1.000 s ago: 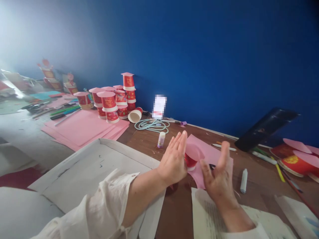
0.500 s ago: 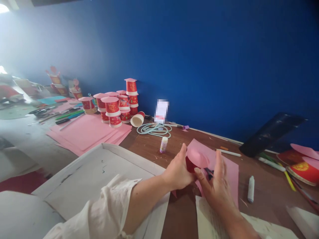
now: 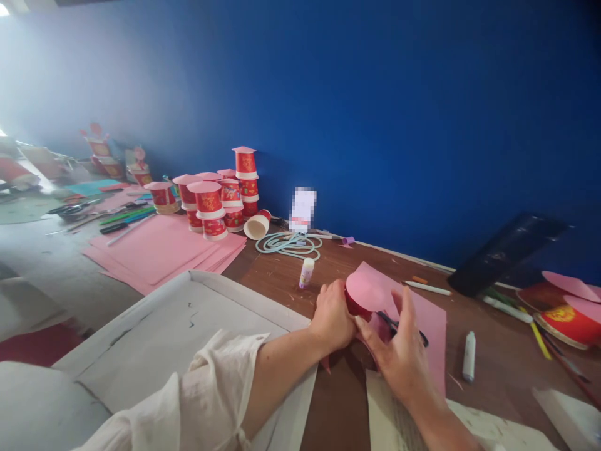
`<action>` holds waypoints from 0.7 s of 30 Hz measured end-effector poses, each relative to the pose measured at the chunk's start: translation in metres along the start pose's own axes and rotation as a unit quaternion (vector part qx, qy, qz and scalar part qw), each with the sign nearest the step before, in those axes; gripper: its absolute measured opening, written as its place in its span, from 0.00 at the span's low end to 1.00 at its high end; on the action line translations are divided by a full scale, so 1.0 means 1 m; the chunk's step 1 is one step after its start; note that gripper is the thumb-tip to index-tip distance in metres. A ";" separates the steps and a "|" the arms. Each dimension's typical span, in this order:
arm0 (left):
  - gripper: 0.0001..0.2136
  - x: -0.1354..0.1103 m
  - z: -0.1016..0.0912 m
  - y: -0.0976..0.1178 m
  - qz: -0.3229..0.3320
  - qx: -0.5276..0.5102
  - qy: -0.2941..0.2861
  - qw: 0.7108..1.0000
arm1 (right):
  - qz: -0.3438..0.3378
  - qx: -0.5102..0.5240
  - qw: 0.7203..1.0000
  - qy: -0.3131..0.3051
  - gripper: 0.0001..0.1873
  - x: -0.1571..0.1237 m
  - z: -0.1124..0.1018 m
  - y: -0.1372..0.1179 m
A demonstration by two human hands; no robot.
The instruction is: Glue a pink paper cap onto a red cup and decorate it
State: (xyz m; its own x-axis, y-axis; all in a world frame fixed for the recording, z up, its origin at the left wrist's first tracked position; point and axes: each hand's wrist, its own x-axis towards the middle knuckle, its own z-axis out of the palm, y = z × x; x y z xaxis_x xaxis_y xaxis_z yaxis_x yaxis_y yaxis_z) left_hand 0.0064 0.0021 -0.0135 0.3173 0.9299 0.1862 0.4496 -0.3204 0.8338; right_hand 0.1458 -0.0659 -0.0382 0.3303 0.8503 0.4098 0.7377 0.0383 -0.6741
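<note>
A red paper cup [image 3: 355, 305] stands upside down with a round pink paper disc [image 3: 369, 292] on top. My left hand [image 3: 332, 318] is wrapped round the cup's left side. Beside it on the right is my right hand [image 3: 402, 356], its fingers apart and its thumb at the cup's lower edge; whether the thumb presses on it I cannot tell. Dark-handled scissors [image 3: 424, 339] lie partly hidden behind that hand, on a pink sheet [image 3: 432, 338].
A glue stick [image 3: 307, 274] stands behind my left hand. Stacked red cups with pink tops [image 3: 210, 199], pink sheets [image 3: 154, 250] and a white shallow box [image 3: 188, 326] are to the left. A white tube [image 3: 469, 357] and a black cylinder [image 3: 504, 257] lie right.
My left hand's raised fingers have curled down round the cup. My right hand's fingers have moved slightly left and bent a little. The pink disc shows more fully.
</note>
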 end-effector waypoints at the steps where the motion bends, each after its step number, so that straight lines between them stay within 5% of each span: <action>1: 0.21 0.000 -0.001 0.001 0.007 -0.021 0.012 1.000 | -0.008 0.010 1.000 0.004 0.56 -0.001 -0.001 -0.003; 8: 0.27 -0.001 -0.001 -0.001 0.101 -0.104 0.084 0.986 | -0.033 0.099 0.994 0.002 0.48 -0.002 -0.010 -0.016; 21: 0.27 -0.003 -0.001 -0.005 0.114 -0.093 0.062 0.987 | 0.027 0.202 0.979 -0.027 0.39 -0.001 -0.010 -0.008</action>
State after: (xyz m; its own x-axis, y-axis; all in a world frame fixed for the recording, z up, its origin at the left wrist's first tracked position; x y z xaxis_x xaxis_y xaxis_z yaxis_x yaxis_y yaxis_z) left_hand 0.0027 0.0012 -0.0173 0.2821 0.8559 0.4334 0.2136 -0.4965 0.8414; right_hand 0.1450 -0.0718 -0.0269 0.3230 0.8825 0.3419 0.4227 0.1886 -0.8864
